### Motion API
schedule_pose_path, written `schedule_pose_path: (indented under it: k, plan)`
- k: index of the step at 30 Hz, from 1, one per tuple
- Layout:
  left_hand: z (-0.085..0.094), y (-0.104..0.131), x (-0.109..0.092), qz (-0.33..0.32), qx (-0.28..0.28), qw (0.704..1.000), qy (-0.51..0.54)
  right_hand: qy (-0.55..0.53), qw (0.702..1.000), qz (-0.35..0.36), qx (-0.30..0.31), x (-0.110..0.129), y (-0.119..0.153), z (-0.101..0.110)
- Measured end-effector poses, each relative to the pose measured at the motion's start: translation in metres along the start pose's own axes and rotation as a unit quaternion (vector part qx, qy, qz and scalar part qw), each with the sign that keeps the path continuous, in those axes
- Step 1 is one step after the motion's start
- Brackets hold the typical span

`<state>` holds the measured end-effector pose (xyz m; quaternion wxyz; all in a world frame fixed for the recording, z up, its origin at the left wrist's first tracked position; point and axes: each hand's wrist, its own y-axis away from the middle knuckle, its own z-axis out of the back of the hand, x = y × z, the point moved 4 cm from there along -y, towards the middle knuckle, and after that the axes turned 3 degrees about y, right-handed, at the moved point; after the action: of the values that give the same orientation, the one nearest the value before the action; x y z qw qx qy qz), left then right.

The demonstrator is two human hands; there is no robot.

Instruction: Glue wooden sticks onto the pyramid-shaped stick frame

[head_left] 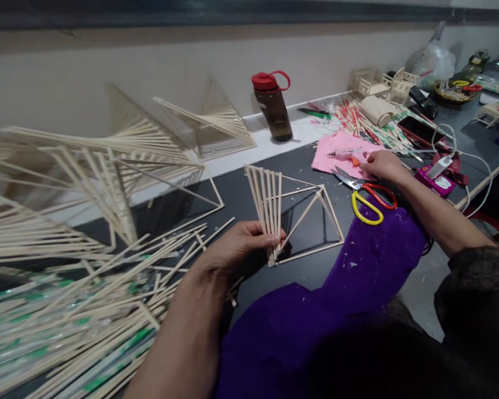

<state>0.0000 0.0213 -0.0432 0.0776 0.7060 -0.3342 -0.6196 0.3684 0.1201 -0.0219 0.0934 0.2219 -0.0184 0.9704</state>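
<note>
In the head view, a stick frame [279, 205] is held over the middle of the dark surface [291, 160], between its far and near edges; whether its base rests there cannot be told. Its fanned sticks are pinched near their lower ends by the fingers of the left hand [241, 244]. The right hand [385, 167] is reached toward the far edge, its fingers curled at what looks like a glue gun [349, 153] on a pink cloth [335, 141]; whether they are closed on it cannot be told.

The thin joints could be cracked or the fan skewed if the pinch were tightened or twisted. Fingers could be burned if the gun's nozzle is hot. Scissors [359, 187] lie by the near edge, handles against purple cloth [370, 266], and could be dragged off by a tug on it. Loose sticks [120, 316], heaped toward the near left corner, could be scattered by the left forearm.
</note>
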Motion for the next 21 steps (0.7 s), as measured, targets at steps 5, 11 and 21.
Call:
schedule_pose_path:
  k: [5,11,21]
  plan:
    - [0.001,-0.001,0.001,0.008,0.014,1.0,-0.003,-0.07,0.997,-0.036,0.006,-0.004,-0.018,-0.002]
    - [0.002,-0.002,0.002,0.002,0.039,0.999,0.005,-0.24,0.971,-0.003,0.002,0.007,-0.012,0.004]
    - [0.002,-0.001,0.001,0.003,0.028,0.999,0.021,-0.471,0.861,0.191,-0.034,0.112,0.034,0.046]
